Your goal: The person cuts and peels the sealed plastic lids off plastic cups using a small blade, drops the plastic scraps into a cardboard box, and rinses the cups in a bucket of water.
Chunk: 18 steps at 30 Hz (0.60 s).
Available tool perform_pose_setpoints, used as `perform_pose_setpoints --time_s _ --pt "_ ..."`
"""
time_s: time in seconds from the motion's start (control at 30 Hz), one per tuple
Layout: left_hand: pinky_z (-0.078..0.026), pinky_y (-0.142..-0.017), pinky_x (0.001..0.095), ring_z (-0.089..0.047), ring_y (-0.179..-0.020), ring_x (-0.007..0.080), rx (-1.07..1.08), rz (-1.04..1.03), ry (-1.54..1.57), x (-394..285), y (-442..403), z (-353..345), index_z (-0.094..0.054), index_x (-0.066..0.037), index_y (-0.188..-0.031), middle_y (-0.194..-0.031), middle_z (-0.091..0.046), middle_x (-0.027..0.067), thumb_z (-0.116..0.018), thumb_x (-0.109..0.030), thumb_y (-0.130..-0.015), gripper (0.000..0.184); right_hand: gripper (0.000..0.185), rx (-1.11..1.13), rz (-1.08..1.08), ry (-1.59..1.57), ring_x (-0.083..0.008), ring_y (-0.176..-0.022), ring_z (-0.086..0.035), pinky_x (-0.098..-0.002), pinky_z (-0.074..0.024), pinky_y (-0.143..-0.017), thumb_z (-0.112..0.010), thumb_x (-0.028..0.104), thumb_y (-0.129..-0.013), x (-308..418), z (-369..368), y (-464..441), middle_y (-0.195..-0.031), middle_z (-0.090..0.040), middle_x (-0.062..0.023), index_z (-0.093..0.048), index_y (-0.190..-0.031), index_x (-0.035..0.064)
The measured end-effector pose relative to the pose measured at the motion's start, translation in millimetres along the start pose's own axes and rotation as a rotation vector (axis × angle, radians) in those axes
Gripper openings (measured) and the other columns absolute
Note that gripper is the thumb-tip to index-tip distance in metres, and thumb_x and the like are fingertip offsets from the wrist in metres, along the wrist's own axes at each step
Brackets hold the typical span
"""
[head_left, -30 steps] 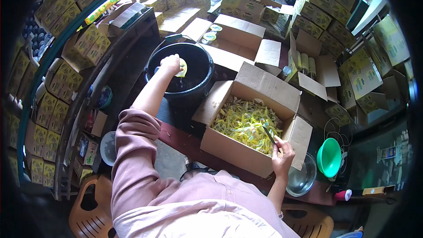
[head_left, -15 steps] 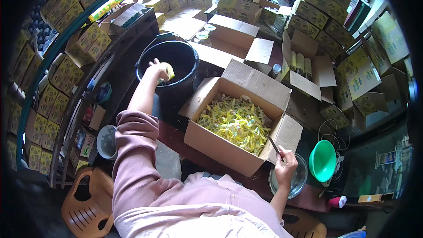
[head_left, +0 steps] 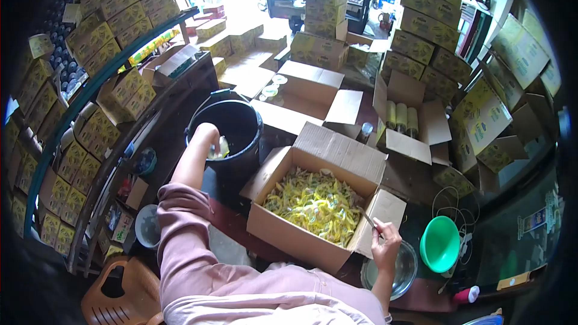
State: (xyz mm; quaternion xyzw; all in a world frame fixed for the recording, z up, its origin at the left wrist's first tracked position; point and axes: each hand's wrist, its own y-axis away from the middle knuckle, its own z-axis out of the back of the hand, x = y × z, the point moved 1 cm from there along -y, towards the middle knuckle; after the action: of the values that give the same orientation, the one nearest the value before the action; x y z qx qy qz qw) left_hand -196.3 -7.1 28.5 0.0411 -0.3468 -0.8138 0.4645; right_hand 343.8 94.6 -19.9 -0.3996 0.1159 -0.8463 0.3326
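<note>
My left hand [head_left: 208, 136] is at the black bucket [head_left: 253, 144], its fingers closed round a small pale yellow-white piece [head_left: 223, 147] whose kind I cannot make out. In my right hand [head_left: 387, 245] is a thin dark tool [head_left: 368, 218] that looks like a knife, its tip pointing towards the open cardboard box [head_left: 301, 238]. That box is filled with a heap of yellow-green strips or wrappers [head_left: 316, 207]. Under my right hand stands a clear bowl [head_left: 404, 271].
A green bowl [head_left: 439, 244] and a pink-and-white roll [head_left: 466, 295] lie at the right. Behind stand an open box [head_left: 307, 96] and another holding yellow cylinders [head_left: 401, 118]. Printed cartons are stacked right [head_left: 430, 21] and left. A brown plastic chair [head_left: 120, 295] is lower left.
My left hand stays at the bucket, its wrist now bent further down with the pale piece. My right hand keeps the tool near the box edge. The camera view has tilted up slightly.
</note>
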Motion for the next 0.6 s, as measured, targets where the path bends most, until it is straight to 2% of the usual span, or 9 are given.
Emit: perform_pose_setpoints --time_s 0.03,0.07,0.1,0.17,0.27,0.3,0.37,0.47,0.6 --pt "-0.049 -0.08 0.0322 -0.061 -0.095 0.0232 0.226 0.104 -0.022 -3 1 3 -0.064 -0.009 -0.105 -0.109 -0.061 0.0113 -0.076 -0.044 -0.058 0.06 0.024 -0.005 -0.006 -0.011 -0.0252 -0.07 -0.055 -0.0348 -0.0435 -0.063 -0.06 -0.004 -0.072 0 1 -2 -0.073 -0.056 -0.0092 -0.064 -0.093 0.0082" --pt "-0.043 -0.091 0.0352 -0.057 -0.104 0.023 0.172 0.063 0.022 -2 4 4 -0.058 -0.011 -0.116 -0.12 -0.055 0.0106 -0.073 -0.041 -0.064 0.062 0.024 -0.009 -0.01 -0.02 -0.025 -0.07 -0.055 -0.0349 -0.0435 -0.063 -0.06 -0.004 -0.073 -2 2 -3 -0.073 -0.056 -0.0091 -0.064 -0.093 0.0083" --pt "-0.045 -0.089 0.0343 -0.058 -0.102 0.0225 0.013 -0.007 0.068 1 10 6 -0.06 -0.01 -0.113 -0.116 -0.058 0.0109 -0.075 -0.042 -0.062 0.062 0.024 -0.008 -0.016 -0.028 -0.0249 -0.07 -0.055 -0.0351 -0.0434 -0.062 -0.06 -0.003 -0.073 -5 4 -2 -0.073 -0.056 -0.0091 -0.064 -0.093 0.0083" --pt "-0.049 -0.083 0.0325 -0.062 -0.094 0.0237 0.175 0.089 0.03 3 -14 -5 -0.064 -0.008 -0.104 -0.106 -0.063 0.0105 -0.077 -0.041 -0.058 0.059 0.024 -0.015 -0.022 -0.042 -0.0245 -0.068 -0.055 -0.0349 -0.0437 -0.062 -0.061 -0.003 -0.072 -14 2 0 -0.072 -0.056 -0.0091 -0.064 -0.093 0.0081" --pt "-0.052 -0.078 0.0307 -0.064 -0.088 0.0235 -0.28 -0.031 0.048 6 0 -5 -0.067 -0.007 -0.099 -0.099 -0.065 0.0115 -0.08 -0.038 -0.053 0.057 0.024 0.002 -0.034 -0.074 -0.0246 -0.068 -0.056 -0.0344 -0.0448 -0.062 -0.061 -0.003 -0.072 -20 1 1 -0.073 -0.057 -0.009 -0.064 -0.093 0.008" --pt "-0.052 -0.076 0.031 -0.064 -0.088 0.023 0.017 0.001 0.022 4 0 -6 -0.067 -0.007 -0.098 -0.099 -0.065 0.012 -0.081 -0.036 -0.052 0.056 0.025 -0.006 -0.014 -0.077 -0.0247 -0.068 -0.056 -0.0345 -0.0449 -0.063 -0.061 -0.003 -0.072 -19 -1 -2 -0.073 -0.057 -0.009 -0.064 -0.093 0.008" --pt "-0.052 -0.077 0.0311 -0.064 -0.087 0.0229 -0.225 -0.002 0.161 9 3 -7 -0.067 -0.007 -0.098 -0.099 -0.065 0.0112 -0.081 -0.037 -0.052 0.056 0.025 -0.002 0.014 -0.068 -0.0247 -0.069 -0.056 -0.0346 -0.0452 -0.063 -0.061 -0.004 -0.072 -21 0 1 -0.074 -0.057 -0.0091 -0.064 -0.094 0.0081" --pt "-0.051 -0.079 0.0327 -0.063 -0.09 0.0231 -0.034 0.019 0.164 11 -4 -9 -0.066 -0.008 -0.1 -0.102 -0.064 0.0106 -0.08 -0.041 -0.054 0.058 0.027 -0.036 0.047 -0.085 -0.0222 -0.064 -0.057 -0.0316 -0.0458 -0.061 -0.059 -0.008 -0.07 -14 5 0 -0.07 -0.056 -0.0111 -0.064 -0.094 0.0038" --pt "-0.05 -0.081 0.032 -0.062 -0.094 0.0218 -0.045 0.004 0.119 4 11 -11 -0.066 -0.008 -0.101 -0.105 -0.063 0.0108 -0.081 -0.038 -0.055 0.057 0.027 0.005 -0.002 -0.079 -0.0238 -0.069 -0.056 -0.034 -0.0457 -0.063 -0.06 -0.006 -0.071 -19 9 5 -0.073 -0.057 -0.0094 -0.064 -0.095 0.0068"
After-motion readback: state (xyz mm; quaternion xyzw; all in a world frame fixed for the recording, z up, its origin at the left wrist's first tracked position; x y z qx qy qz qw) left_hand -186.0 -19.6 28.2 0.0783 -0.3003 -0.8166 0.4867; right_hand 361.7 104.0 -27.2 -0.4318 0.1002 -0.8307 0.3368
